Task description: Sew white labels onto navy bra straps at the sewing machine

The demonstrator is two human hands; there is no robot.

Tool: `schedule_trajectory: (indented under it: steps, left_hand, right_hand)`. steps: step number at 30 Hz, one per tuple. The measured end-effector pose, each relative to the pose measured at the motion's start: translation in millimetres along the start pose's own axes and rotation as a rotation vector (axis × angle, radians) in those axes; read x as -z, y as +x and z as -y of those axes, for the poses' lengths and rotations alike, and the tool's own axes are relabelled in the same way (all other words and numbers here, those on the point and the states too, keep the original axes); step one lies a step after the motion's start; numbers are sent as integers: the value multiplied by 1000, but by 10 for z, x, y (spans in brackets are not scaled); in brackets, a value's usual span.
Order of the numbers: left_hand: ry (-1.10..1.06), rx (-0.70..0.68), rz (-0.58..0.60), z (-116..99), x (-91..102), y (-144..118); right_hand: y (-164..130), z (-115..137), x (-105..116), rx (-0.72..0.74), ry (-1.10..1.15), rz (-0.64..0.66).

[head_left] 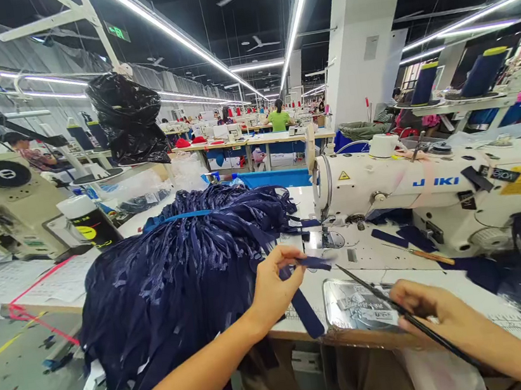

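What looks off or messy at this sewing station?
The big pile of navy fabric strips spills over the table's front edge toward the floor. Loose navy scraps lie scattered beside the Juki sewing machine. The left hand pinches one strip; the right hand grips a thin dark tool.

Strip pile (175,276) left of sewing machine (432,188), on table (340,287)

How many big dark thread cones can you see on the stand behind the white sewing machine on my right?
2. One thread cone stands left on the stand, the other thread cone to its right, both behind the white sewing machine. More may be hidden beyond the right edge.
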State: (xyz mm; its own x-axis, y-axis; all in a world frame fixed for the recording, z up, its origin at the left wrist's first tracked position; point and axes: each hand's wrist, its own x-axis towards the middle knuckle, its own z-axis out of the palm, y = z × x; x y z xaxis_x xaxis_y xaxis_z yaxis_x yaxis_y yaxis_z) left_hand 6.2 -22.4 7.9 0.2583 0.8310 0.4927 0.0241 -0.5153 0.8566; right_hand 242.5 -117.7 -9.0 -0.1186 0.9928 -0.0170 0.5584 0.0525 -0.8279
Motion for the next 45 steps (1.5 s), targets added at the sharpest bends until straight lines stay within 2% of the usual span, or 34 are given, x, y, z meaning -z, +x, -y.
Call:
schedule_trajectory:
  steps: [2, 4, 6, 8, 11, 16, 19, 23, 25, 29, 32, 34, 37, 39, 42, 45]
  left_hand:
    - [164, -311, -40, 50, 63, -33]
    - [285, -590, -53, 94, 119, -71]
    - [370, -773, -39, 132, 159, -113]
    - [434, -867, -29, 167, 179, -156]
    - [497, -906, -41, 223, 185, -219]
    - [522, -885, -56, 304, 180, -296]
    - [533, -887, -73, 318, 175, -312]
    - [532, -900, -77, 328, 148, -313]
    - [536, -899, -70, 337, 122, -316]
    - [572, -931, -64, 324, 61, -330]
    - [606, -953, -29, 295, 35, -340]
    - [611, -970, 5, 285, 36, -342]
    - [632, -1001, 25, 293, 56, -336]
    - [656, -1017, 39, 310, 66, -332]
    - [653, -1031, 57, 340, 58, -331]
    - [618, -1032, 68, 357, 41, -338]
  right_hand:
    - [-11, -249, 199, -8, -233, -137]
    - [-22, -501, 370, -75, -461, -250]
    - [-30, -697, 499, -177, -681, -314]
    - [-33, -806, 582, -253, -799, -295]
    - [-24, -837, 636, -305, -819, -235]
    - [-16, -841, 626, -279, -882, -254]
    - [-14, -888, 603, -175, -999, -311]
    - [40, -755, 478, 107, -1133, -467]
    - [93, -522, 332, 204, -966, -506]
    - [236, 130, -72, 236, -341, -264]
    - [362, 493, -324, 260, -202, -170]
    - [433, 599, -431, 279, -228, -143]
    - [493, 610, -533, 329, -329, -162]
    - [501, 582, -584, 422, -456, -226]
    - [499, 545, -611, 645, -732, -364]
    - [513, 479, -504, 769, -876, -471]
